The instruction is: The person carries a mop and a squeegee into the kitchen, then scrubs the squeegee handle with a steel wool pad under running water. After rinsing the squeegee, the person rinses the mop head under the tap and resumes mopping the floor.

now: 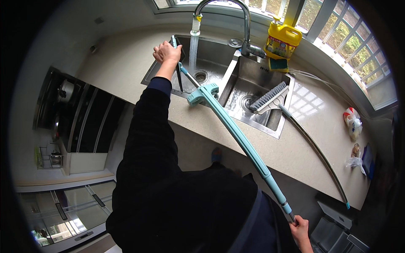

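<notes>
A turquoise flat mop (239, 134) slants across the counter edge, its narrow head (179, 77) tipped on edge over the larger basin (215, 52) of the steel sink. My left hand (167, 52) grips the upper end of that head, just left of the water stream (193, 50). Down at the lower right, my right hand (299, 226) is closed around the metal pole below the turquoise sleeve. The sliding wringer piece (202, 94) sits at the basin's front rim. Water runs from the chrome faucet (247, 25) into this basin.
A grey-bristled floor brush (269, 98) rests in the smaller basin, its pole lying across the counter (319, 126). Behind the sink stand a yellow pump jug (282, 39) and a sponge (278, 64). Plastic bags (352, 121) lie at right; an open bin (332, 232) is below.
</notes>
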The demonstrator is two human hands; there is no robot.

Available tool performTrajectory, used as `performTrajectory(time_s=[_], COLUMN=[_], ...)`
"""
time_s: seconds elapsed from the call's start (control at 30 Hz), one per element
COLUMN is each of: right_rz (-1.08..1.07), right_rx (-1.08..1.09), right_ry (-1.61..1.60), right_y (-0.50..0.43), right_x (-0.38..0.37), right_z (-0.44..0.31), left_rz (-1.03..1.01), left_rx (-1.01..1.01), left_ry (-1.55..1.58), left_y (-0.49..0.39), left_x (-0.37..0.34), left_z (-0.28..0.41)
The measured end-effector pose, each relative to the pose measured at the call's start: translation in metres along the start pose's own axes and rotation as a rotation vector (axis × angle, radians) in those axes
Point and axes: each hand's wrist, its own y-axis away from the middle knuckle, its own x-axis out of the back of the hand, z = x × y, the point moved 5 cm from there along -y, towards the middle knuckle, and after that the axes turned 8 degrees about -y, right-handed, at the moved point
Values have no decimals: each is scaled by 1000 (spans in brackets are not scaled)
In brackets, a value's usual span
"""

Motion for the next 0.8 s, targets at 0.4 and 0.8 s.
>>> performTrajectory(time_s=[0.4,0.8], right_rz=[242,369], right_rx=[51,94], right_ry=[125,247], right_y=[-17,-13], right_x=[5,31], right_z=[-50,-51], left_rz=[191,253], left_rx=[-520,-760], left_ry=[-77,-97], left_y=[10,13], left_x=[-13,-31], left_z=[21,-70])
